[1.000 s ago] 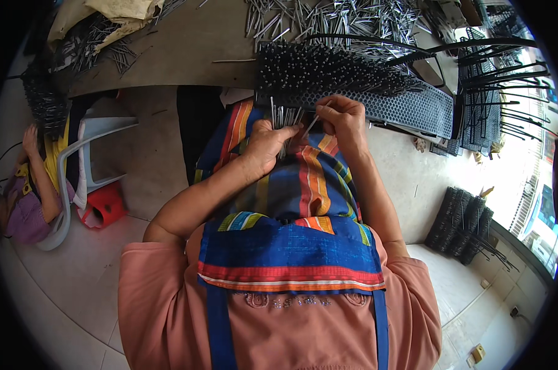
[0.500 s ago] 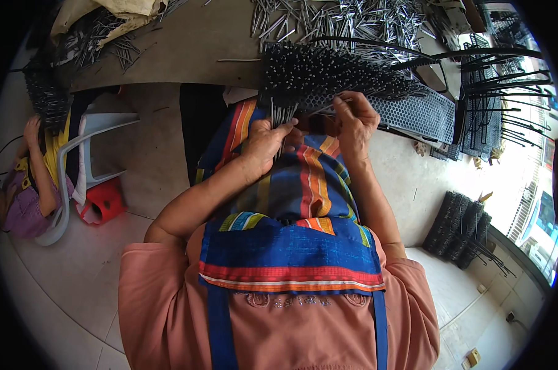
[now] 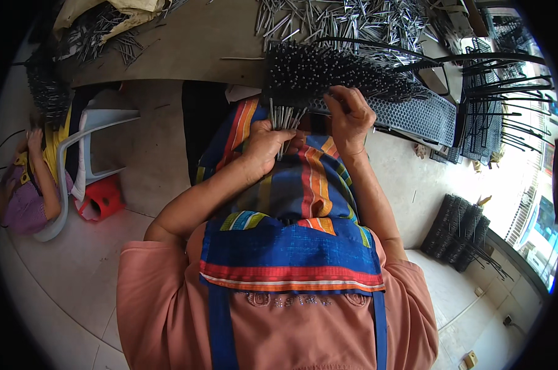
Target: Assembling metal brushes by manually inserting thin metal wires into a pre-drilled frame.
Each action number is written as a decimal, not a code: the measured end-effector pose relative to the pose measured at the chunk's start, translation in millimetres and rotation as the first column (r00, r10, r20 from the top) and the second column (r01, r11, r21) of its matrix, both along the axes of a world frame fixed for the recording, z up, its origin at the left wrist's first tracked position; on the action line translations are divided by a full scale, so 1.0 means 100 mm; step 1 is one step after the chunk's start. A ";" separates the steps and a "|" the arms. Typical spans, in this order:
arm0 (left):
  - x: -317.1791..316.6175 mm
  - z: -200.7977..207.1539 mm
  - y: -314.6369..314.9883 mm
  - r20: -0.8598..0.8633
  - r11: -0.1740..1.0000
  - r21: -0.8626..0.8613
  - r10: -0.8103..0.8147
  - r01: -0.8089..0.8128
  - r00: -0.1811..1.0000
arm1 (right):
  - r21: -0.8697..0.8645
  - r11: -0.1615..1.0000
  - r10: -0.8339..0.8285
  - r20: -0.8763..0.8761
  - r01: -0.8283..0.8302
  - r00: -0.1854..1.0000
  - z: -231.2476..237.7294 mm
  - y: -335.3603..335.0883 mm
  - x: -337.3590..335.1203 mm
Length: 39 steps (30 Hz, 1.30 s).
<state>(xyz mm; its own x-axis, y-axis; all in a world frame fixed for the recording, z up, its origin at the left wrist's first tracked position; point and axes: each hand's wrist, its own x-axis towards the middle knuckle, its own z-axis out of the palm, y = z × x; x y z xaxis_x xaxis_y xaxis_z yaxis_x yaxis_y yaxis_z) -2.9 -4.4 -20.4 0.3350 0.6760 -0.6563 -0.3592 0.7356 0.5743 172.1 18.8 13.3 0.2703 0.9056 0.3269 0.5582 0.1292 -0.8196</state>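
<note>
From my station I see the left hand (image 3: 266,147) clamping metal rods (image 3: 284,116) in its fingers over the striped apron (image 3: 291,246). Whether the right hand (image 3: 355,120), by the perforated panel (image 3: 411,116), grips one, I can't tell. I'd fan the tips for single picks.

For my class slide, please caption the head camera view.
Left hand holding a bundle of thin grey rods, right hand beside a perforated panel.

Bundled rods (image 3: 282,115) look like shiny metal; the perforated panel (image 3: 414,120), satin-smooth; the apron (image 3: 291,253), matt cloth; the surface (image 3: 192,49), dull.
</note>
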 end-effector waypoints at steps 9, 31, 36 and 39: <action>-0.03 0.08 0.02 0.150 0.999 0.004 0.041 -0.042 0.988 | -0.286 0.948 0.138 -0.018 -0.138 0.990 -0.07 -0.12 0.01; -0.44 -0.02 -0.10 -0.036 0.991 0.021 0.134 -0.133 0.990 | 0.046 0.969 0.246 -0.084 -0.243 0.966 -0.08 0.19 -0.55; -0.46 -0.04 -0.10 -0.010 0.987 0.058 0.148 -0.147 0.989 | -0.014 0.967 0.254 0.137 -0.254 0.958 0.03 0.20 -0.65; -0.47 -0.05 -0.09 0.041 0.985 0.042 0.166 -0.168 0.985 | 0.034 0.961 0.270 0.072 -0.273 0.960 -0.05 0.22 -0.64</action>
<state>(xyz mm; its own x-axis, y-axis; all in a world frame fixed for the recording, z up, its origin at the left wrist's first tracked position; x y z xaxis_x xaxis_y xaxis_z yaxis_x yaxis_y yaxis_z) -49.6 -13.0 -25.6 0.2386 0.7530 -0.6133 -0.4967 0.6373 0.5892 107.8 40.4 8.7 -0.0076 0.9263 0.3766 0.5500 0.3185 -0.7721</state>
